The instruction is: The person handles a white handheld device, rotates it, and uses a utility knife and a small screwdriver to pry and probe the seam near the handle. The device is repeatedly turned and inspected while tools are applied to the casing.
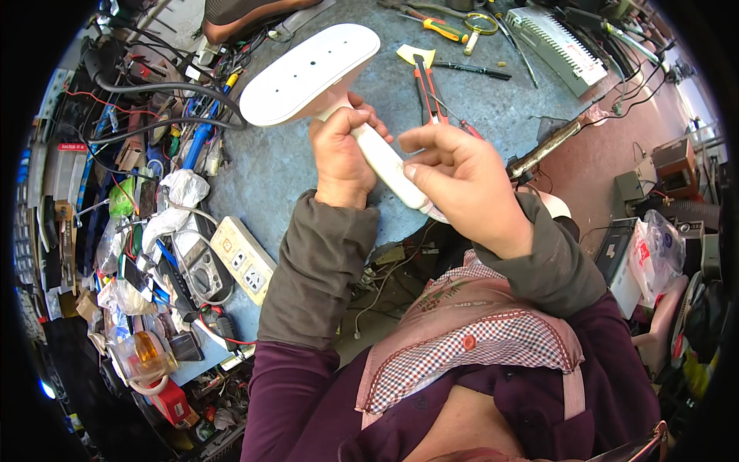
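The left hand (339,154) is wrapped around the neck of a white tool (314,77) with a flat head. The right hand (469,181) curls by its thin end; I can't tell if it pinches it. The tool is over a blue table (254,173), near a power strip (244,260).

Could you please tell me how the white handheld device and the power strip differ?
Shape: the white handheld device has a broad oval head on a slim handle, while the power strip is a rectangular block. Pose: the white handheld device is held up in the left hand; the power strip lies on the bench. Face: the white handheld device shows a few small dark spots; the power strip has socket openings. Both are pale.
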The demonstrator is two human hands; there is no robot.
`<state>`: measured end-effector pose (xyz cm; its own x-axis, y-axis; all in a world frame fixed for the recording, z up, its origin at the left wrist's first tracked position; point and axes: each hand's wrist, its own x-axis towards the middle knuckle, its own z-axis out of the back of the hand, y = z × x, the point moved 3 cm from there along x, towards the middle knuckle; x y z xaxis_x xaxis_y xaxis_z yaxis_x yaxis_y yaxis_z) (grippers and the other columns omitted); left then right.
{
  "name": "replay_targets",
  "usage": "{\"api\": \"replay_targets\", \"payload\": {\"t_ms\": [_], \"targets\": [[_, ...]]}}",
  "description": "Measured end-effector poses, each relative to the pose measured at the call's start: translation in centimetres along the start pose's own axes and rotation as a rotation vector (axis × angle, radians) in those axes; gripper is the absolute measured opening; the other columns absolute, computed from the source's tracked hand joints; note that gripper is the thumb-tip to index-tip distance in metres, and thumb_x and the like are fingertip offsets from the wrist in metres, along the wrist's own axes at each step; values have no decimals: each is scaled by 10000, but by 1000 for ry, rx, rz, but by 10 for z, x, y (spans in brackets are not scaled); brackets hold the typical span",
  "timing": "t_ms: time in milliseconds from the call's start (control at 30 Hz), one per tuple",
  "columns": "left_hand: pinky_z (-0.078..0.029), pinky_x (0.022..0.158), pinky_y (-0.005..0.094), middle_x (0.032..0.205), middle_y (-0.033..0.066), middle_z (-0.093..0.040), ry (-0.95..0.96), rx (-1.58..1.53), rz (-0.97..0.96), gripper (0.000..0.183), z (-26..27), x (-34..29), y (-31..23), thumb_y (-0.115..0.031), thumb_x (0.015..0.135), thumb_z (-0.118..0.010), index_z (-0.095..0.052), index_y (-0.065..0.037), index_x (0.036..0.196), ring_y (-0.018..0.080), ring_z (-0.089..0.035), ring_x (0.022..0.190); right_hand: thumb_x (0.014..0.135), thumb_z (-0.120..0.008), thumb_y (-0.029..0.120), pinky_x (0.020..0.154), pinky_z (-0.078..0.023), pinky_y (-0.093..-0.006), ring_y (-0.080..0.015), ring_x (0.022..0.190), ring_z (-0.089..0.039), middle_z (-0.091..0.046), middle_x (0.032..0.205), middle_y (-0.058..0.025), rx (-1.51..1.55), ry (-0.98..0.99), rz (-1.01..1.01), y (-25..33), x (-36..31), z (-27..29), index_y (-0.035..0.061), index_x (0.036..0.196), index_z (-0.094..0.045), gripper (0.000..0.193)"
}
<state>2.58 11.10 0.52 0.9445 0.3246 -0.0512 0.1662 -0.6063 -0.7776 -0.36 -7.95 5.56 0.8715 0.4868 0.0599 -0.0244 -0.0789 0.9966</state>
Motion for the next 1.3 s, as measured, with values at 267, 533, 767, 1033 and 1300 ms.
{"api": "replay_targets", "payload": {"t_ms": [267, 533, 767, 1033, 1300], "targets": [[-566, 585, 420, 842, 116, -645, -115, 123, 82, 224, -1, 1, 0, -76, 871, -662, -609, -6, 1077, 263, -659, 653, 932, -780, 162, 775, -576, -467, -395, 858, -717, -721, 951, -180, -590, -35, 296, -27, 1, 2, 15, 1130, -774, 247], [-553, 683, 336, 832, 22, -681, -18, 783, 333, 259, -2, 7, -34, -309, 969, -794, -704, -67, 996, 138, -646, 711, 912, -770, 126, 815, -566, -487, -383, 970, -688, -714, 1036, -155, -1159, -378, 479, -18, 17, 62, 70, 1121, -762, 217], [-423, 482, 328, 730, 11, -643, 45, 1150, 416, 523, 33, 10, -56, -518, 921, -869, -730, -13, 913, 116, -564, 599, 955, -753, 100, 773, -537, -397, -247, 852, -640, -697, 997, -103, -718, -320, 280, -43, 22, 81, 59, 1226, -745, 274], [-506, 664, 428, 727, 162, -648, 47, 1835, -214, 347, -8, -20, -68, -275, 891, -884, -715, 28, 886, 275, -650, 687, 991, -770, 81, 814, -489, -245, -57, 947, -572, -662, 1074, -8, -23, -51, 70, -3, -1, 84, -14, 1330, -681, 363], [-515, 718, 332, 847, 56, -715, 500, 1372, 41, 209, 12, -11, -63, -75, 899, -781, -797, 13, 1088, 147, -646, 784, 1059, -703, 48, 679, -405, -237, -36, 793, -486, -564, 924, 39, -573, -160, 282, -18, 7, 58, 15, 1071, -646, 67]]}}
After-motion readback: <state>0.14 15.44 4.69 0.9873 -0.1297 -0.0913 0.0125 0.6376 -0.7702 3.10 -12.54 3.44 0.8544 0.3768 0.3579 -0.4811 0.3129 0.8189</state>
